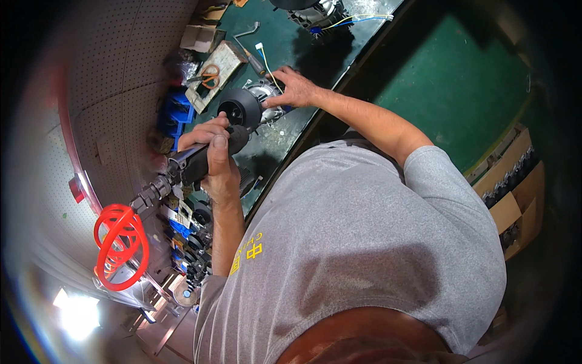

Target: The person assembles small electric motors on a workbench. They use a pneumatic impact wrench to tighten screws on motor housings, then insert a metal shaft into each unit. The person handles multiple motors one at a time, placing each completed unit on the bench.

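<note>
A silver, finned metal motor housing point(271, 113) with a black, round, cup-shaped end piece point(247, 104) is borne on the green-topped table point(239, 19), nearer to its front edge, beside the worker, than to its back edge. The housing lies directly under the bare right hand point(294, 89), whose thumb and fingers are spread wide along its right side; whether it is firmly gripped cannot be told. The bare left hand point(217, 159) is closed around a black, cylindrical hand-held power tool point(193, 162), and the end piece lies just beyond its fingertips; contact between tool and end piece cannot be made out. Should the tool be driven off-axis, a slip across the end piece might be caused, with the nearby fingers struck. Should the right hand's hold be loose, the housing could be turned or pushed towards the front edge. The thin pale wire with a white plug point(260, 47), passing close to the right fingers, might be pinched, and the tool could be tugged aside if the red, coiled plastic hose point(145, 242) were snagged.
</note>
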